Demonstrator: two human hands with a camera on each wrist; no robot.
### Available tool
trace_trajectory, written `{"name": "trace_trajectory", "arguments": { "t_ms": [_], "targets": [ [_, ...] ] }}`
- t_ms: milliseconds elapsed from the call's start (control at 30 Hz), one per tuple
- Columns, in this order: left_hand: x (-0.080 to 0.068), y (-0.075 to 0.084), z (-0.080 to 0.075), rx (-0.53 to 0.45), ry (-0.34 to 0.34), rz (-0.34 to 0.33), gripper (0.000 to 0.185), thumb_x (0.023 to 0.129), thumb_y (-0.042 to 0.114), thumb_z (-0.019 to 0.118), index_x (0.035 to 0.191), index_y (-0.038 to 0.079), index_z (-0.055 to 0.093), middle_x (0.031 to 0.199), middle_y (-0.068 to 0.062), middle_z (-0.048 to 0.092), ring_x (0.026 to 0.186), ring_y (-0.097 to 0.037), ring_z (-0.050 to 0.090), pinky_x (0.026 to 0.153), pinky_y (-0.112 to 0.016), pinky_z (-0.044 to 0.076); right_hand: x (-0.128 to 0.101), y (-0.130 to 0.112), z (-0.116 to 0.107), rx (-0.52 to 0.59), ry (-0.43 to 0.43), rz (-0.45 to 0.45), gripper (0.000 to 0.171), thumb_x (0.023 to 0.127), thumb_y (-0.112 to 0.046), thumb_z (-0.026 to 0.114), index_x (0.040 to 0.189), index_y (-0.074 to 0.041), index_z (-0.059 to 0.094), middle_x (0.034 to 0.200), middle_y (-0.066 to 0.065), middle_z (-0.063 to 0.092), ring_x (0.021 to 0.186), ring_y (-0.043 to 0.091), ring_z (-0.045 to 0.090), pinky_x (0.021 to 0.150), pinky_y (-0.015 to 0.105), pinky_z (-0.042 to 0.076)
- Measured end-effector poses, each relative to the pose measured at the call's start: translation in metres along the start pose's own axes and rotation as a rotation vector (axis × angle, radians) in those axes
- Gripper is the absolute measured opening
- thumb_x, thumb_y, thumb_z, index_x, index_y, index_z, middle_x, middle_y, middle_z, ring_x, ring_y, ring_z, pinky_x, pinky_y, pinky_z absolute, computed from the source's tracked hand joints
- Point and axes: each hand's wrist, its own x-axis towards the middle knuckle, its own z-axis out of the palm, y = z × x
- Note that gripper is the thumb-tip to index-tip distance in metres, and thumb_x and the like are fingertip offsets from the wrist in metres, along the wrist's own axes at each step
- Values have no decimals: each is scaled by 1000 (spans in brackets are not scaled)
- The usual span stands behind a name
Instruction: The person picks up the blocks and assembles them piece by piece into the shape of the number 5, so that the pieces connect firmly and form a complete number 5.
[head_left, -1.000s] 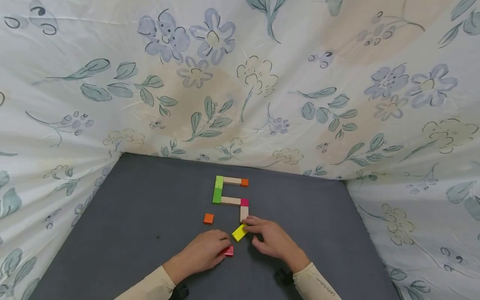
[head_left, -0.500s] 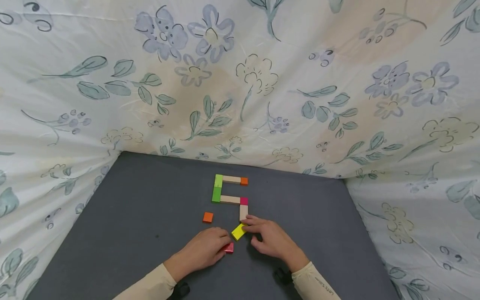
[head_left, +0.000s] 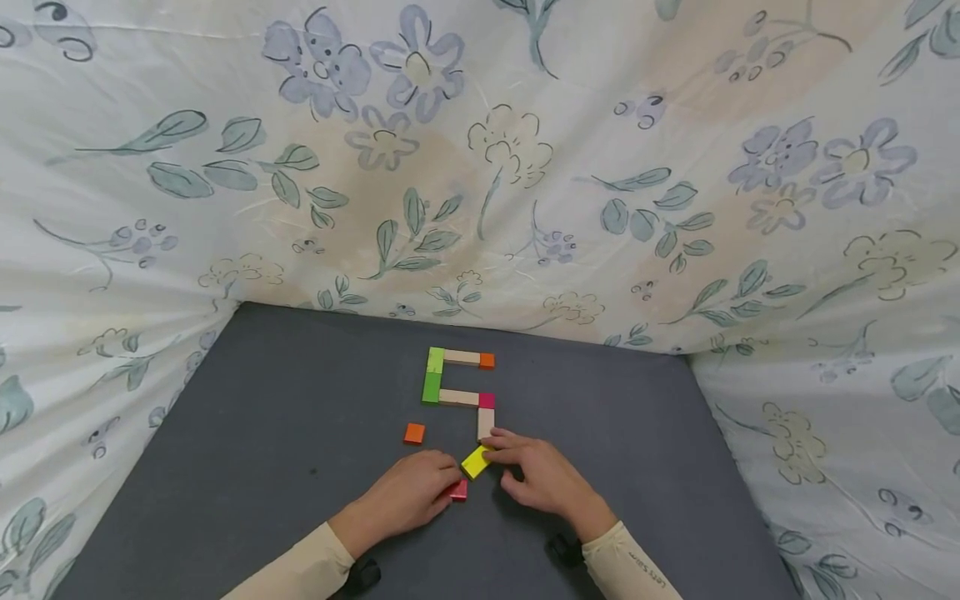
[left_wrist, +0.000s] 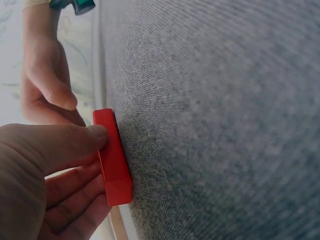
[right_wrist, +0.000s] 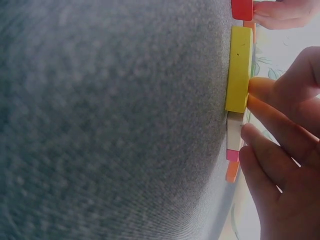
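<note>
A red block [left_wrist: 115,155] lies on the dark grey surface, and my left hand [head_left: 408,493] pinches it between thumb and fingers. Just beyond it, a yellow block [head_left: 476,462] lies at a slant. My right hand [head_left: 546,477] rests extended fingertips on the yellow block's top [right_wrist: 240,70], its thumb apart in the head view. Other fingers of that hand touch or hover by a pale wooden block [head_left: 486,423]; which, I cannot tell. A magenta block [head_left: 487,400] adjoins that pale block's far end.
From the magenta block, a second pale block [head_left: 459,397] leads to a dark green block [head_left: 432,387], a light green block [head_left: 435,360], a third pale block [head_left: 462,357] and an orange block [head_left: 487,360]. A loose orange block [head_left: 414,433] lies left. Floral cloth [head_left: 480,167] surrounds the table [head_left: 300,400].
My left hand has slid the red block slightly forward, closer to the yellow block. The right hand stays on the yellow block. The head view has shifted a little.
</note>
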Motion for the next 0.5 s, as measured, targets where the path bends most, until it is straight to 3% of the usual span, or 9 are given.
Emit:
{"name": "trace_trajectory", "arguments": {
  "t_ms": [500],
  "targets": [
    [3,-4,0,-6,27,12,24,98,23,85,120,12,81,115,1,73,106,-16,68,98,-35,59,-1,2,2,8,0,6,43,99,-11,67,140,-16,76,157,-9,58,151,11,46,112,48,51]
  ]
}}
